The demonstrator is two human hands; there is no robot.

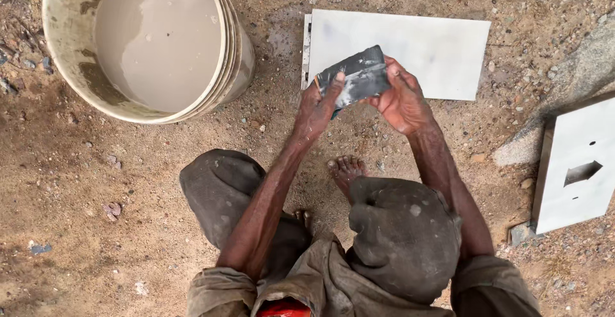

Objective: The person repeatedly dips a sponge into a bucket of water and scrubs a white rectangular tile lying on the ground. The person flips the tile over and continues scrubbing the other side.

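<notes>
Both hands hold a dark grey, wet sheet like sandpaper (356, 75) just above the ground. My left hand (315, 109) grips its lower left edge with the thumb on top. My right hand (401, 101) holds its right side from beneath. Right behind the hands a white rectangular slab (435, 51) lies flat on the sandy ground, its near left corner hidden by the sheet. I am squatting, with my knees and bare toes (346, 166) below the hands.
A large dirty white bucket (70, 73) of cloudy grey water stands at the upper left. A second white slab (576, 169) with a cut-out slot and small holes lies at the right edge, resting on stones. The ground is sand and gravel.
</notes>
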